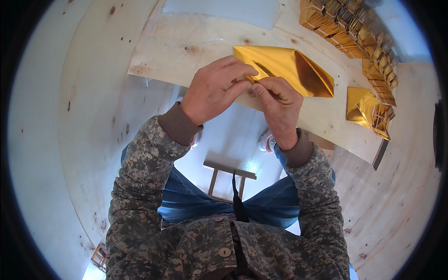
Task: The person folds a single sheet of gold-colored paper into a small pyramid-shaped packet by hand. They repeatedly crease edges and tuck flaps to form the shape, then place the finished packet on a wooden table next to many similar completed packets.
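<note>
A shiny gold foil paper [275,63], partly folded with a slanted crease at its right, lies at the near edge of the wooden table. My left hand [215,86] is at its near left corner, thumb and forefinger pinched together. Beside it, my right hand [282,105] is closed with thumb and fingers on the same corner. The fingertips of both hands almost meet there. What exactly is pinched between them is mostly covered by the fingers.
Rows of bundled folded gold paper [336,39] stand along the table's far right. Nearer, some loose folded gold pieces [361,107] lie by the right edge of the wooden table [186,49]. A pale sheet [224,11] lies at the back. Below is a small wooden frame [228,170].
</note>
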